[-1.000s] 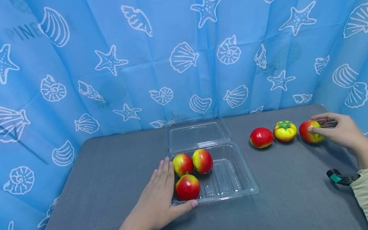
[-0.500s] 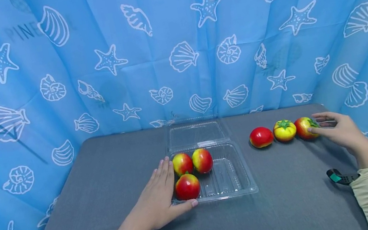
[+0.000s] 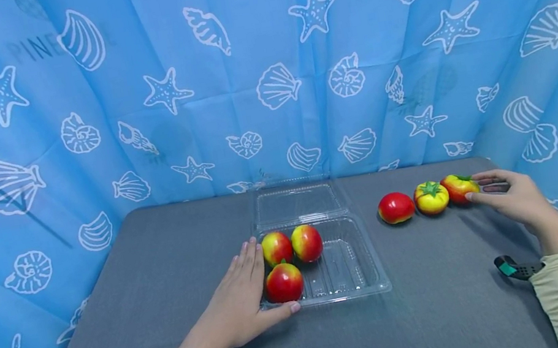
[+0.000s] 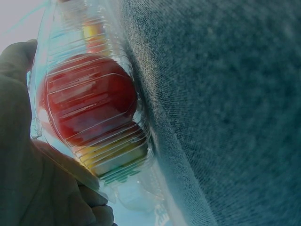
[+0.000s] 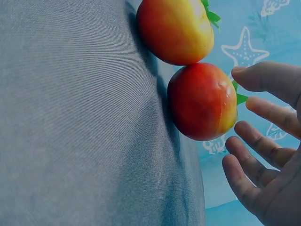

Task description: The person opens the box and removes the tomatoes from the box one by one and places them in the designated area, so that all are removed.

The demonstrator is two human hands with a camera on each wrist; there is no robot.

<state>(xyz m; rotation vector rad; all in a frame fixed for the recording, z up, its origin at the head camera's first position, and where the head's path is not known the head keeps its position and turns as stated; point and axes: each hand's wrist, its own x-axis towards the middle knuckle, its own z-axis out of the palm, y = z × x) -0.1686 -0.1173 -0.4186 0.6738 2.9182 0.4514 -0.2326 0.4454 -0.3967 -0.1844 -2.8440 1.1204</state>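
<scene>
My left hand (image 3: 238,293) lies with straight fingers along the left side of a clear plastic clamshell box (image 3: 375,262); its thumb rests at the front rim. Three red-and-yellow tomatoes (image 3: 284,283) sit in the left part of the box, and one shows red through the ribbed wall (image 4: 89,99) in the left wrist view. At the right, my right hand (image 3: 513,198) is beside the rightmost tomato (image 3: 458,189), fingers spread and loosely bent, not wrapped round it. In the right wrist view the thumb is very near this tomato (image 5: 202,101); contact is unclear.
Left of that tomato stand a yellow tomato with green leaves (image 3: 432,198) and a red one (image 3: 396,207), in a row. The box's lid (image 3: 296,203) lies folded back behind it. A blue shell-print curtain (image 3: 262,77) hangs behind the grey table (image 3: 172,267).
The rightmost tomato has shifted left and slightly back and turned, closing up to the yellow one. My right hand has barely moved and is now farther from it. The left hand stays still.
</scene>
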